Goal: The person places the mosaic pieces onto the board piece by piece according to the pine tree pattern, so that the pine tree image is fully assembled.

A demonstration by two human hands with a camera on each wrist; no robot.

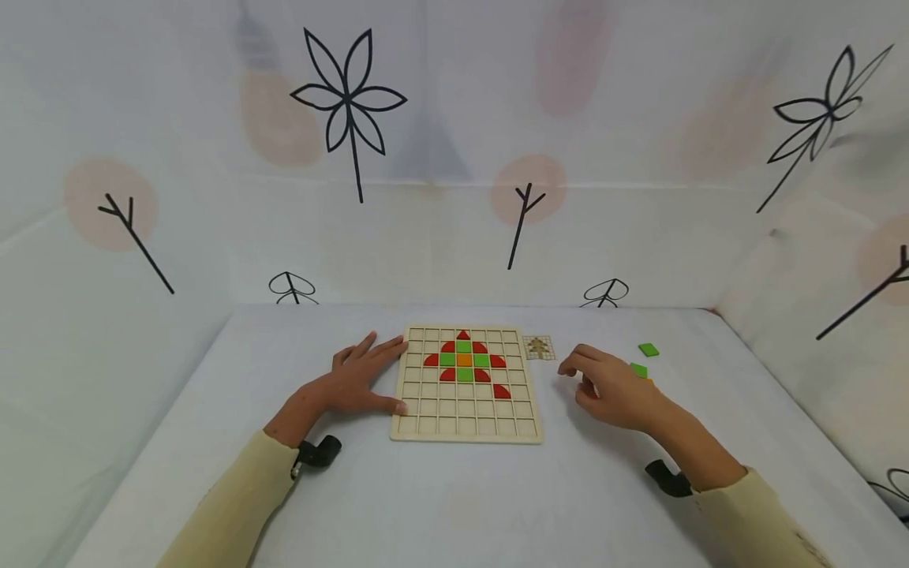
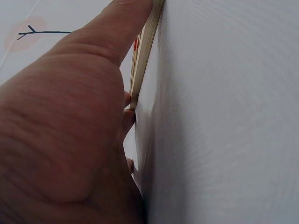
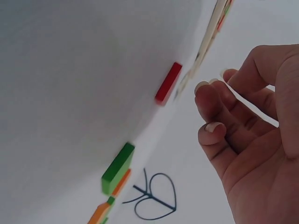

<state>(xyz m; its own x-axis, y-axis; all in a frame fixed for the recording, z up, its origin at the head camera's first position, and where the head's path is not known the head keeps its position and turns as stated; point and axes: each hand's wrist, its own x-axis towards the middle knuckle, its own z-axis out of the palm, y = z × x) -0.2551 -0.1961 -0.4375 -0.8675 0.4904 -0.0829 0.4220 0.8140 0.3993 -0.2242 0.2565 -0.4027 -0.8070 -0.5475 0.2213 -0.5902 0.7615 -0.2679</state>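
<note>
A pale wooden grid board lies on the white table, holding a pattern of red, green and orange pieces around an orange square. Lowest in it is a red quarter-round piece. My left hand is spread along the board's left side, thumb and fingertips touching its edge. To the right of the board my right hand hovers over the table, fingers loosely bent and holding nothing. Near that hand, the right wrist view shows a red piece, which the hand hides in the head view.
A small card with a gridded tree picture touches the board's right edge. Green pieces lie beyond my right hand, with orange pieces beside them. A white patterned cloth hangs behind the table and along its sides.
</note>
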